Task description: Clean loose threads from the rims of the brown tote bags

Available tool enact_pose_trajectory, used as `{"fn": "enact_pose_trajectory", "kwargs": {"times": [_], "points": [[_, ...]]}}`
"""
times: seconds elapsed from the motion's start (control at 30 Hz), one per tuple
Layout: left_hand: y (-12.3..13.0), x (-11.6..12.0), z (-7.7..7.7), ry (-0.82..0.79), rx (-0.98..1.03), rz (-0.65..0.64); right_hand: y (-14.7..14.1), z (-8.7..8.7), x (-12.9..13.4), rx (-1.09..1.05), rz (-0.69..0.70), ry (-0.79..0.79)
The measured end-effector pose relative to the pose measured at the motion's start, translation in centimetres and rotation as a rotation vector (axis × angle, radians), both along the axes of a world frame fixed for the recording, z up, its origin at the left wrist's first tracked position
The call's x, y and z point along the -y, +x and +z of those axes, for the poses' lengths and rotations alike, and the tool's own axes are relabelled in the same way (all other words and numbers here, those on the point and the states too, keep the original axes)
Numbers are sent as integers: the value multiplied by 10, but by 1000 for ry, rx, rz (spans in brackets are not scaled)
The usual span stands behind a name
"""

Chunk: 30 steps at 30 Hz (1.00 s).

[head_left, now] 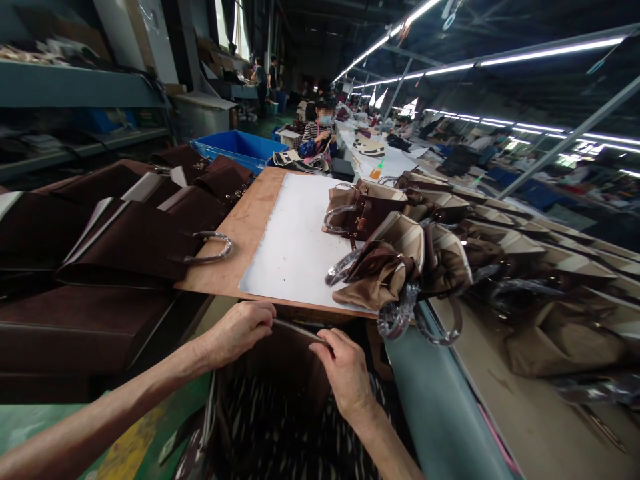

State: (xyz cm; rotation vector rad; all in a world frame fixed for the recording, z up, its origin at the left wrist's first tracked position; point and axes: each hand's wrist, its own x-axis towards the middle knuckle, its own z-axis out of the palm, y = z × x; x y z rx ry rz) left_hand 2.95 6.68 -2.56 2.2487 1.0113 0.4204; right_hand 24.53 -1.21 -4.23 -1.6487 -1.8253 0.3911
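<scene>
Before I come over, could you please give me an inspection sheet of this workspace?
Surface: wooden board with a white sheet on it.
Things in hand: dark brown panel with a pale edge, held at the board's near side.
Clutter: brown handbags crowded at right; dark brown bag bodies piled at left.
Hands: left hand and right hand each pinch the panel's edge.
Cables: nothing seen near the hands.
Surroundings: blue bin beyond the board, person in stripes, lit tube lights overhead.
</scene>
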Motion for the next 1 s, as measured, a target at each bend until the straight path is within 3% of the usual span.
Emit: {"fn": "enact_pose_trajectory", "kwargs": {"times": [0.2, 0.43, 0.63, 0.83, 1.0], "points": [[5, -1, 6, -47, -2, 57, -1, 7, -3, -84, -30, -106], [9, -1, 0, -78, 14, 146, -3, 15, -3, -164, -99, -231], [12, -1, -1, -83, 10, 188, -3, 13, 0, 53, -37, -138], [15, 1, 2, -60, -32, 213, -11, 12, 1, 423, -9, -30], [17, 2, 2, -47, -42, 212, -18, 11, -5, 471, -16, -34]]}}
